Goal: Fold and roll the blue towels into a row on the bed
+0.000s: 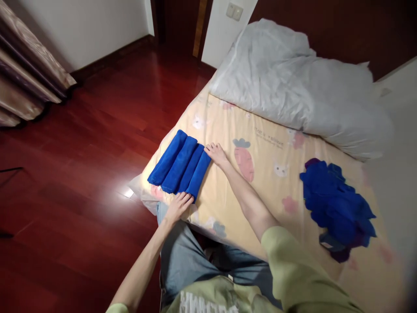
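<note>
Several rolled blue towels lie side by side at the bed's left edge. The rightmost rolled towel (pixel 199 177) lies between my two hands, against the roll to its left (pixel 189 168). My left hand (pixel 179 205) has its fingers closed over the near end of that rightmost roll. At its far end, my right hand (pixel 216 153) grips with bent fingers; the thumb is mostly hidden. The leftmost roll (pixel 167 157) is touched by neither hand. Further right on the bed sits a loose, crumpled pile of blue cloths (pixel 335 202) with some dark purple pieces in it.
The bed (pixel 228 204) has a yellow printed sheet with carrots and rabbits. A grey-white bundled quilt or pillow (pixel 293 82) lies across its head end. Dark red wooden floor (pixel 81 187) runs along the left, with a curtain (pixel 26 69) beyond.
</note>
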